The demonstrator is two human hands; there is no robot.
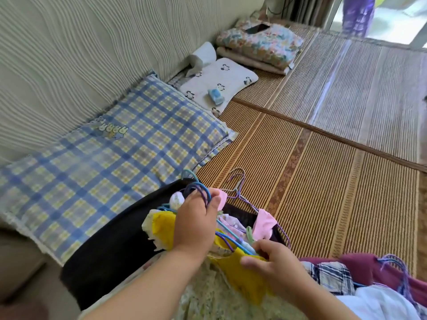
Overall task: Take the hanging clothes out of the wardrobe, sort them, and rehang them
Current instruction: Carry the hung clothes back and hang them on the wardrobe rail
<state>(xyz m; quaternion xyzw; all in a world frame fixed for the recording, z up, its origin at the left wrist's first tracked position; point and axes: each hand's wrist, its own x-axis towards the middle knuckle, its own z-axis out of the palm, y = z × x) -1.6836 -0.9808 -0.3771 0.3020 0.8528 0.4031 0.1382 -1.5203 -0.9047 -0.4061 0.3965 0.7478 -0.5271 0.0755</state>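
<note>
Two hands are working one bundle. Nearest, the right hand [275, 262] is pinching the yellow garment [245, 277]. Just ahead, the left hand [196, 225] is gripping the hanger hooks [200, 191], fingers curling through them. Beyond its fingertips, a purple hanger [239, 181] is lying on the woven mat [323, 181]. Risk: with the hooks interlocking, any pull is likely dragging the pink garment [263, 222] off too.

- The hangers [198, 187] look like thin wire in a smooth coloured coating, kinda plastic-y, with a slight shine.
- The yellow garment [247, 280] is plain matt cloth.
- The black garment [111, 257] is matt, soft-looking fabric too.
- The checked pillow [104, 162] is matt woven cloth with a lacy trim.
- The mat [323, 192] is woven from fine strips, bamboo or rattan by the look, ribbed with a light sheen.
</note>
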